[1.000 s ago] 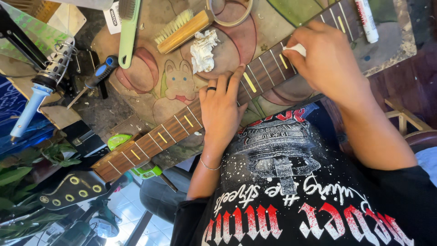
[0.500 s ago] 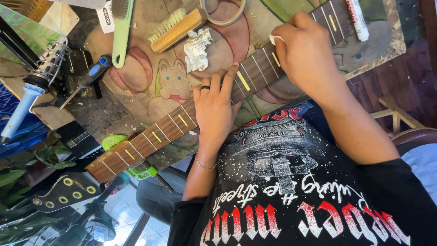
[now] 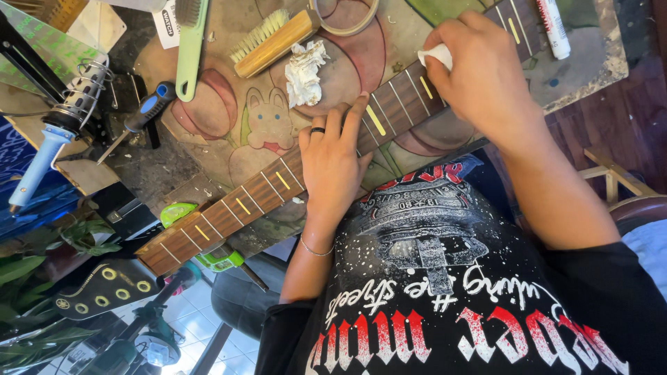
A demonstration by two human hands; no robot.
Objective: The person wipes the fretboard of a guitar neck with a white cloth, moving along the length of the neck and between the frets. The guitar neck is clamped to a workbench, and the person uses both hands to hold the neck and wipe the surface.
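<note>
L hand (image 3: 332, 161) flat on guitar neck (image 3: 278, 182); R hand (image 3: 483, 76) pinches white wad (image 3: 436, 54).

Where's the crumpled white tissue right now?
In the head view the crumpled white tissue lies on the workbench mat just above the guitar neck, beside the wooden brush and up-left of the left hand.

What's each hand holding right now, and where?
Right hand pinches a small white pad by its upper end against the guitar neck. Left hand lies flat on the neck.
</note>
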